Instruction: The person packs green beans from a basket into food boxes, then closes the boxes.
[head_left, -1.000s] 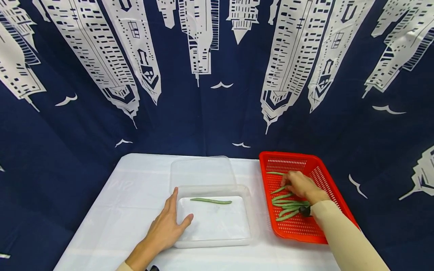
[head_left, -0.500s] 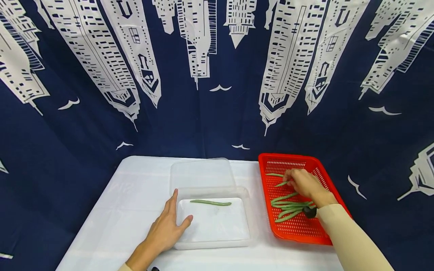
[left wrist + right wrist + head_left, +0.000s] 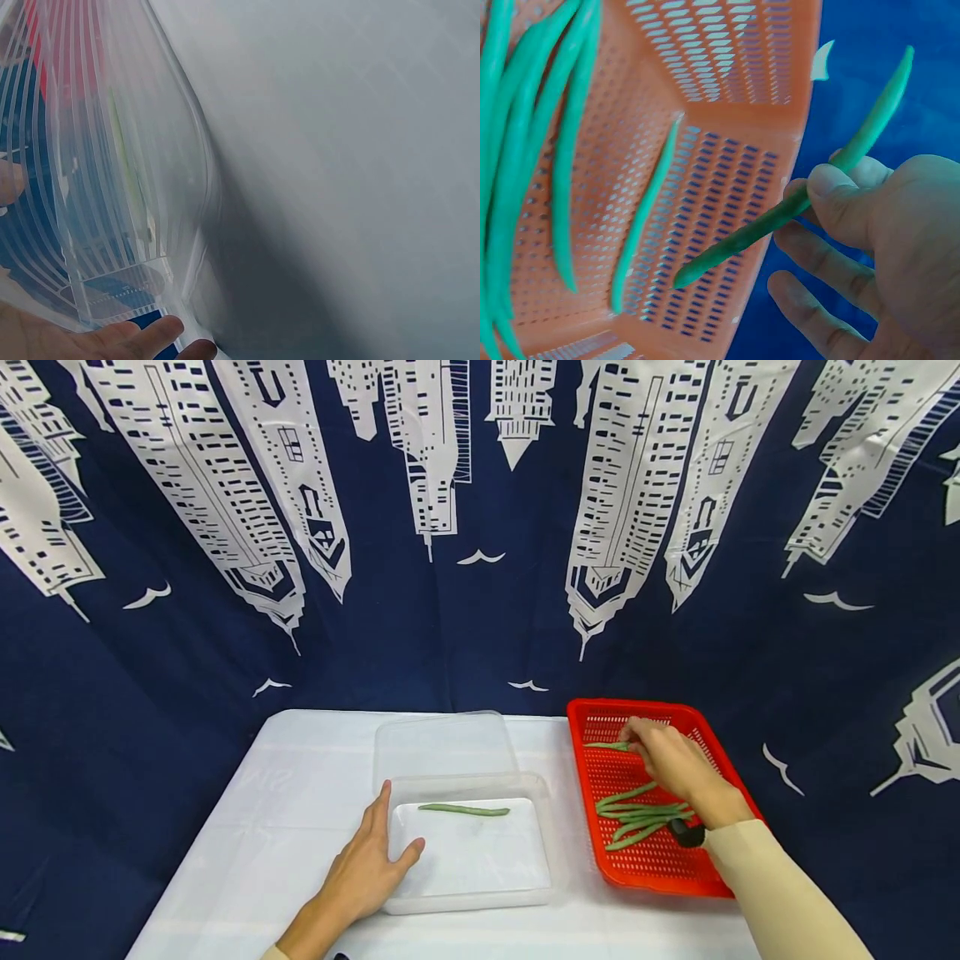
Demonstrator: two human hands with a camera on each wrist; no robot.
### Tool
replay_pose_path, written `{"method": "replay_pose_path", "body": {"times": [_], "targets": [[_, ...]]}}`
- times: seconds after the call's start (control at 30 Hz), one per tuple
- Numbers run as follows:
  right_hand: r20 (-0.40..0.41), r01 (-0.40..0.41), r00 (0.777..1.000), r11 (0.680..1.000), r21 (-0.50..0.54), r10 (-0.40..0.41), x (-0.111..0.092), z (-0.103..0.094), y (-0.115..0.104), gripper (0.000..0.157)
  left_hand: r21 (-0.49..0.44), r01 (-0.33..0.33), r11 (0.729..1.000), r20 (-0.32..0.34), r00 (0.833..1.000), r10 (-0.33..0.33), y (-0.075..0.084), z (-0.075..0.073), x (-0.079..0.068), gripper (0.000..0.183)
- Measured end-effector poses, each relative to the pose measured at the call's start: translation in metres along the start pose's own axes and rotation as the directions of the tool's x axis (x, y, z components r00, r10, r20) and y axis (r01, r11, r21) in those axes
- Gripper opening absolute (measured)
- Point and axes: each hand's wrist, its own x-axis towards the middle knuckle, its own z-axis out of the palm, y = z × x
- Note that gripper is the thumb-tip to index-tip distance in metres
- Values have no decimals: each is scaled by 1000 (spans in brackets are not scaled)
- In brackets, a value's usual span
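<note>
My right hand [image 3: 667, 764] is over the far part of the red plastic basket [image 3: 588, 827]. In the right wrist view it pinches one green bean [image 3: 739, 238] between thumb and index finger, the other fingers spread. Another green bean [image 3: 646, 214] lies in the basket near its far wall, and several more beans [image 3: 641, 818] lie together in the middle. My left hand [image 3: 363, 860] rests at the left wall of a clear plastic container [image 3: 551, 852], fingers extended and thumb over the rim. A single green bean [image 3: 463, 810] lies inside the container.
Behind the container a clear flat lid [image 3: 446, 739] lies on the white table [image 3: 300, 802]. The basket stands at the table's right edge. A navy cloth [image 3: 442, 635] with white buildings hangs behind the table.
My right hand has lifted a green bean off the basket floor and moved slightly toward the far end of the basket. My left hand stays at the container.
</note>
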Motion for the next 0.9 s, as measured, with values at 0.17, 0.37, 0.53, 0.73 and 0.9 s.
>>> {"method": "replay_pose_path", "body": {"times": [0.17, 0.37, 0.53, 0.73, 0.9], "targets": [[-75, 46, 996, 999, -25, -48, 1, -8, -21, 24, 1, -6, 1000, 8, 1000, 6, 2, -2, 1, 109], [-92, 61, 994, 997, -38, -64, 6, -11, -48, 25, 4, -7, 1000, 10, 1000, 7, 2, -4, 0, 110], [-76, 74, 994, 996, -40, -77, 9, -8, -66, 26, -2, -4, 1000, 9, 1000, 4, 2, -1, 1, 109], [-42, 112, 993, 993, -38, -114, 14, -2, -89, 28, 3, -3, 1000, 0, 1000, 3, 2, 1, 1, 109], [-44, 152, 987, 988, -25, -153, 21, 5, -109, 26, -3, 6, 1000, 9, 1000, -6, 0, 0, 1, 109]]}}
